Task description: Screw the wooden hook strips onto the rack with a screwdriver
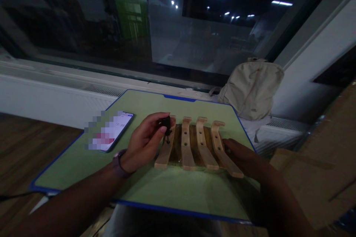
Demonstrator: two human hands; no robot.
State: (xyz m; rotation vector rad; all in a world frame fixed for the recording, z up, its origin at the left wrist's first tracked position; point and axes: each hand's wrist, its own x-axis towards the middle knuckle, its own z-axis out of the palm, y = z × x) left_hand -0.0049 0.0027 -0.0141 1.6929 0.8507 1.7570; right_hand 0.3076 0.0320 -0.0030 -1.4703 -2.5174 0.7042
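A person is leaning over a flat green cutting mat with a blue border point(178, 189); a rack of four pale curved wooden hooks on a dark wooden board point(186, 144) is lying in the middle of it; the left hand point(143, 144), with a purple band watch point(119, 163) around its wrist, is hovering just over the leftmost hook; its thumb and fingertips point(162, 117) are narrowly pinching a small black metal-tipped fastener point(167, 126), though its exact kind is too small to tell; the right hand point(241, 159) is resting against the rightmost hook; its fingers point(229, 144) are touching the wood, but whether they are gripping it I cannot tell in this dim light; a smartphone with a blurred screen point(109, 131) is lying on the mat beside the left hand; a beige cloth backpack point(251, 89) is slumping beyond the mat beneath a dark window point(194, 26); a brown cardboard box point(314, 155) is standing to the right.
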